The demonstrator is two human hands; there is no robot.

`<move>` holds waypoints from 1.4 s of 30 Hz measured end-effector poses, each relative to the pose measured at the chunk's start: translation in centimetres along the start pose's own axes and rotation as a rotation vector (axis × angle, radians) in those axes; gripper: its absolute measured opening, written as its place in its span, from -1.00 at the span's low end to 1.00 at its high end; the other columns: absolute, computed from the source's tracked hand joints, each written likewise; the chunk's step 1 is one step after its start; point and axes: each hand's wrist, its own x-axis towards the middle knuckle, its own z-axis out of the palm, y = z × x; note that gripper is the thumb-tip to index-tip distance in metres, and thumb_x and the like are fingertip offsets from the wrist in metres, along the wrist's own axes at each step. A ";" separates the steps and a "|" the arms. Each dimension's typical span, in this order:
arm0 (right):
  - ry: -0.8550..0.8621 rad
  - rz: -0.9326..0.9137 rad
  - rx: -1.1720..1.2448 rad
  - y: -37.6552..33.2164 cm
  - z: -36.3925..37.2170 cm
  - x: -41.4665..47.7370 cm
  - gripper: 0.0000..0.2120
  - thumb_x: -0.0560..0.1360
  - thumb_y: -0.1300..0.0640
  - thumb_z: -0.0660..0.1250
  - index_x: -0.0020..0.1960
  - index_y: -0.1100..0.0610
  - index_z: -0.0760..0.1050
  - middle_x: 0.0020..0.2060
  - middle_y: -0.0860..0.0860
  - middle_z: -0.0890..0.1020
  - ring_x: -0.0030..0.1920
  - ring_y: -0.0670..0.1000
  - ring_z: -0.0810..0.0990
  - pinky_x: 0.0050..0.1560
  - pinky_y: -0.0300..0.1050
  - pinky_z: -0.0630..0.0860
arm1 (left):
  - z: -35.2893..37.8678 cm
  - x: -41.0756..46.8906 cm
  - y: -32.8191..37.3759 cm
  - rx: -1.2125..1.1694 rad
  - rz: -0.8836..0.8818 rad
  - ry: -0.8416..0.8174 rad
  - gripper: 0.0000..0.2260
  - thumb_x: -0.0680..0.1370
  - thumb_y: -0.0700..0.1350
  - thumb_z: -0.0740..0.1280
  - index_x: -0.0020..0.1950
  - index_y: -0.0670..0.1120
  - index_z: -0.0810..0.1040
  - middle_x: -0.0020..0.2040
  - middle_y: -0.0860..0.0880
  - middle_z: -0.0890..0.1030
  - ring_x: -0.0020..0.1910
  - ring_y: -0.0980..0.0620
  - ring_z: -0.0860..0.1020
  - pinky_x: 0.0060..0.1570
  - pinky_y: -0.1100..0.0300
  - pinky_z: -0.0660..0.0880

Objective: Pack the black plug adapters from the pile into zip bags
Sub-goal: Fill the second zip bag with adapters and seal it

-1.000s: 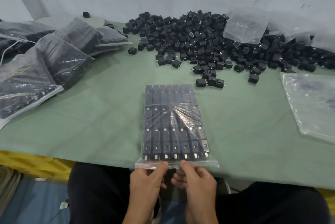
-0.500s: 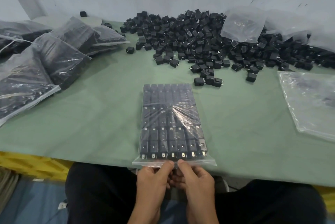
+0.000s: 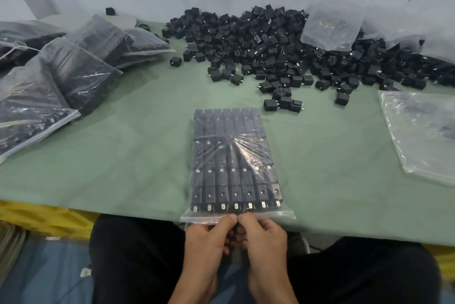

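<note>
A clear zip bag [image 3: 234, 161] filled with neat rows of black plug adapters lies on the green table [image 3: 123, 146], its mouth at the near edge. My left hand [image 3: 209, 237] and my right hand [image 3: 263, 237] pinch the bag's zip strip side by side at its middle, thumbs touching. A large pile of loose black plug adapters [image 3: 270, 45] spreads across the far side of the table.
Several filled bags [image 3: 73, 69] are stacked at the left. An empty clear bag [image 3: 423, 136] lies flat at the right, and another clear bag [image 3: 332, 25] rests on the pile. A wall stands behind. My dark-trousered legs are under the near edge.
My two hands have drawn closer together on the zip strip, meeting at its middle. The bag itself has stayed in place.
</note>
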 end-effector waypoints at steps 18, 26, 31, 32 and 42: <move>0.093 -0.039 -0.028 -0.4 -1.6 0.4 -0.87 0.44 0.31 0.47 -0.14 0.39 0.58 -0.41 0.12 0.63 -0.41 0.00 0.62 -0.39 -0.18 0.58 | -0.6 0.1 0.2 -0.021 0.013 0.048 -0.89 0.48 -0.32 0.45 -0.24 -0.28 0.58 -0.48 -0.07 0.47 -0.53 0.11 0.39 -0.58 0.27 0.30; 0.125 -0.069 -0.039 -0.5 -1.5 0.7 -0.90 0.45 0.35 0.45 -0.21 0.38 0.58 -0.46 0.14 0.60 -0.47 0.00 0.57 -0.46 -0.18 0.54 | -0.6 0.3 -0.1 -0.030 0.014 0.056 -0.89 0.48 -0.30 0.45 -0.23 -0.27 0.59 -0.48 -0.06 0.48 -0.53 0.12 0.40 -0.58 0.28 0.31; 0.087 -0.073 -0.062 -0.6 -1.9 0.6 -0.87 0.45 0.32 0.47 -0.21 0.38 0.59 -0.45 0.15 0.61 -0.47 0.01 0.57 -0.47 -0.18 0.54 | -0.2 0.3 -0.7 -0.015 -0.007 0.011 -0.78 0.50 -0.20 0.46 -0.33 -0.26 0.66 -0.42 -0.16 0.59 -0.50 0.05 0.46 -0.56 0.26 0.37; 0.076 -0.070 -0.066 -0.6 -1.9 0.6 -0.87 0.45 0.31 0.47 -0.22 0.37 0.60 -0.44 0.16 0.61 -0.46 0.02 0.57 -0.47 -0.17 0.54 | 0.1 0.3 -0.8 0.004 -0.010 -0.011 -0.77 0.50 -0.19 0.46 -0.33 -0.26 0.67 -0.41 -0.19 0.61 -0.48 0.02 0.48 -0.55 0.26 0.38; 0.118 -0.067 -0.020 0.0 -2.5 0.9 -0.88 0.46 0.33 0.45 -0.22 0.37 0.61 -0.41 0.20 0.62 -0.41 0.07 0.60 -0.44 -0.14 0.57 | 0.8 0.7 -1.5 0.040 -0.003 0.080 -0.75 0.39 -0.13 0.55 -0.41 -0.23 0.64 -0.46 -0.18 0.55 -0.47 -0.02 0.44 -0.53 0.22 0.35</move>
